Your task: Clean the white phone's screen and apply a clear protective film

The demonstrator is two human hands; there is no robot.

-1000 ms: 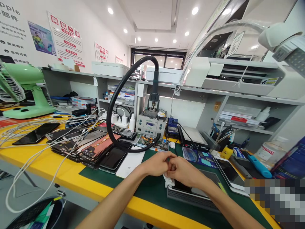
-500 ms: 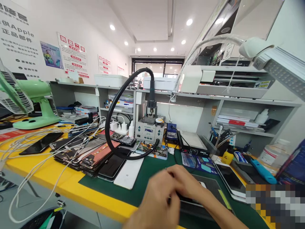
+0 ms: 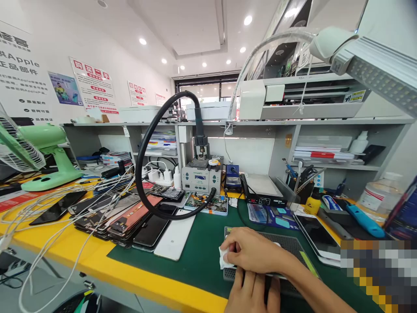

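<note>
My right hand (image 3: 256,251) is closed, its thumb and fingers pinching a crumpled white tissue (image 3: 224,258) over the left part of a dark, dotted work pad (image 3: 295,247). Just below it, my left hand (image 3: 252,292) reaches in from the bottom edge. Its fingers are stretched out, their tips under the right hand, with the thumb apart. A flat thing with a pale edge (image 3: 276,275) lies on the pad beneath both hands; most of it is covered, so its kind cannot be made out.
Left of the hands are a white phone (image 3: 176,237) and stacked phone parts (image 3: 130,217). A hot-air station (image 3: 201,177) with a looping black hose (image 3: 140,161) stands behind. A tablet (image 3: 317,234) lies to the right. A lamp (image 3: 374,71) hangs above; white cables (image 3: 70,217) trail over the left edge.
My left hand has moved right and down, from beside the right hand to below it. The white tissue now shows in my right hand. The view has shifted slightly.
</note>
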